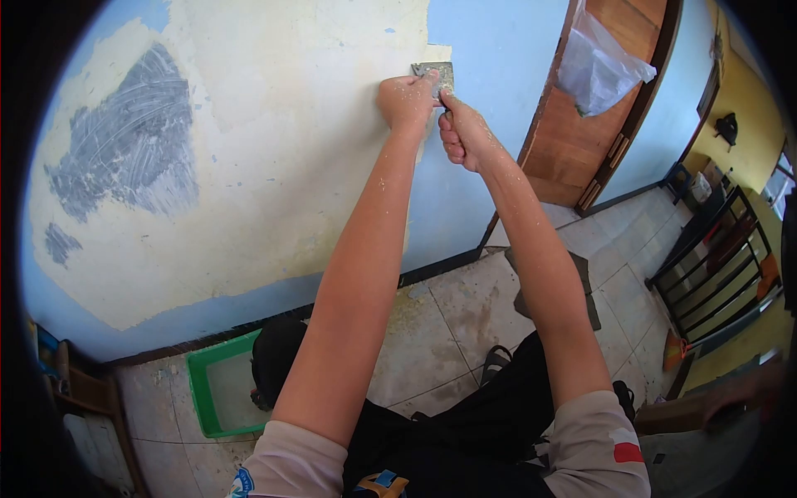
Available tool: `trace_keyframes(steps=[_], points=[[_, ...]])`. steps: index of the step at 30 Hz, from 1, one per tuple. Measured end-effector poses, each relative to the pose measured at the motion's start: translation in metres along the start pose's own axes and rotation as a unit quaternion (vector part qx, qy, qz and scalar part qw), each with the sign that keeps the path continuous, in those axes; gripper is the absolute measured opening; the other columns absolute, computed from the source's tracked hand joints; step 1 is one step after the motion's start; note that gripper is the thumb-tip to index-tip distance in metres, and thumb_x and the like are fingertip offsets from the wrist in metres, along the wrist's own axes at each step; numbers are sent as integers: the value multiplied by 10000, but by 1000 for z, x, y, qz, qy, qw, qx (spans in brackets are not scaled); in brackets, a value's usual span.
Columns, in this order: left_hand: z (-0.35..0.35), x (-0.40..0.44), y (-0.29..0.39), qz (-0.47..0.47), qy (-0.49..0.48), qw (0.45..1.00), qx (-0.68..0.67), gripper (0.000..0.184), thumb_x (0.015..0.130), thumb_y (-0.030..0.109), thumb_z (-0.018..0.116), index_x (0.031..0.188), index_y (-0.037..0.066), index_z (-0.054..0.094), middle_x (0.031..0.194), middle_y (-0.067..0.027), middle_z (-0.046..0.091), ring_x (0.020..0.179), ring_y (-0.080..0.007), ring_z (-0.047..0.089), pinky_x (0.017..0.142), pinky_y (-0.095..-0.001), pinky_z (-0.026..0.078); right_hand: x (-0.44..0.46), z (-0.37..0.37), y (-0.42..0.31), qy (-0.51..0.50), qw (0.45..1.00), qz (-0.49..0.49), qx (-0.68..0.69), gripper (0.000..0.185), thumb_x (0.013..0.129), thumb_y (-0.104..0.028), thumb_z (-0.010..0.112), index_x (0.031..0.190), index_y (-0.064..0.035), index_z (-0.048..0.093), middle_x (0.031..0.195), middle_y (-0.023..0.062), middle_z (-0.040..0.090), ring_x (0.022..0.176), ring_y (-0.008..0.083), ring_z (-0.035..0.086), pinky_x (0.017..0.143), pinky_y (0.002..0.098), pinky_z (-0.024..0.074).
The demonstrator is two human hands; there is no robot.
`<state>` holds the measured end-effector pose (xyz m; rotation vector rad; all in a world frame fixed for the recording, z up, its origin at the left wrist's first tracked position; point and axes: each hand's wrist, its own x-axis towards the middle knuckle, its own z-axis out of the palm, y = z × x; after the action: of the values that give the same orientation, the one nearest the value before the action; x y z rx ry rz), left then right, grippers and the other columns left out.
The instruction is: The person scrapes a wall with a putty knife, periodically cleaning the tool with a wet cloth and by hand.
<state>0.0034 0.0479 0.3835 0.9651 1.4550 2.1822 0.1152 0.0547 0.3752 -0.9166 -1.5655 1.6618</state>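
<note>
A flat metal scraper (434,73) lies against the wall where bare cream plaster (282,149) meets blue paint (490,66). My right hand (466,133) is closed around its handle, most of which the fingers hide. From the left, my left hand (408,101) presses on the blade with the thumb on top, its other fingers mostly out of sight behind. Pale flakes speckle both hands and forearms. Further left on the wall is a grey scratched patch (133,133).
A green basin (203,390) stands on the tiled floor at lower left. A plastic bag (599,66) hangs at the wooden door (573,149). Dark cloth (585,282) lies on the floor, and a black metal rack (722,274) stands at the right.
</note>
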Motion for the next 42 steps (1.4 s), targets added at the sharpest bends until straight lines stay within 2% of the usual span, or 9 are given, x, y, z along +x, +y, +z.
trace_keyframes(steps=[3,4,11,24,26,31,34,40,42], points=[[10,14,27,27,2,1000,11,288,795,197,791,738,-73,708,647,-141,693,531,-186,676,536,-298,532,8,-1,-27,-26,999,-17,36,550,982,-577,443,602,-196,333,465,-65,272,343,92,191,339,271,148],[14,22,23,25,11,1000,7,289,769,163,823,651,-47,665,604,-103,632,524,-175,621,481,-304,473,7,3,-24,-7,999,-32,34,558,982,-584,436,596,-196,329,463,-61,274,341,94,188,334,271,149],[7,15,-3,53,7,993,102,311,776,202,822,642,-38,676,590,-84,631,540,-170,659,517,-298,497,14,-5,-1,-49,997,17,54,548,996,-580,383,610,-194,332,478,-58,265,356,105,201,355,282,157],[13,27,27,61,-7,997,46,344,775,197,824,596,-30,637,576,-73,629,554,-173,677,488,-284,475,24,-3,-30,-24,999,-44,17,564,992,-602,392,605,-198,315,469,-63,254,348,96,191,339,274,159],[19,38,44,136,21,985,103,317,780,264,795,654,-7,691,564,-108,647,490,-213,617,531,-350,501,25,2,-50,-58,993,-71,72,571,990,-607,383,609,-184,327,479,-49,275,362,108,207,357,289,160],[12,18,4,101,7,991,86,338,781,280,794,652,-13,687,557,-106,640,497,-217,628,523,-338,496,18,-5,-4,-43,996,-40,60,574,989,-614,380,609,-188,325,481,-50,269,362,107,203,356,286,156],[4,-3,-3,65,-24,995,75,322,808,231,798,674,-42,693,601,-81,656,525,-148,636,523,-271,483,12,-9,6,-25,999,-20,43,572,989,-611,385,612,-186,328,484,-51,274,363,104,205,354,283,158],[-5,2,1,53,-92,994,-14,283,846,231,764,785,-39,708,697,-77,674,633,-151,677,562,-275,502,5,-10,5,-15,998,-34,41,577,979,-625,408,637,-161,376,488,-51,304,362,98,232,352,272,162],[-17,3,0,21,-153,988,-23,317,877,283,736,907,-31,699,812,-78,686,697,-168,692,594,-273,511,-1,-11,9,-23,998,-36,40,581,975,-632,412,646,-153,392,490,-50,311,362,96,246,351,268,165]])
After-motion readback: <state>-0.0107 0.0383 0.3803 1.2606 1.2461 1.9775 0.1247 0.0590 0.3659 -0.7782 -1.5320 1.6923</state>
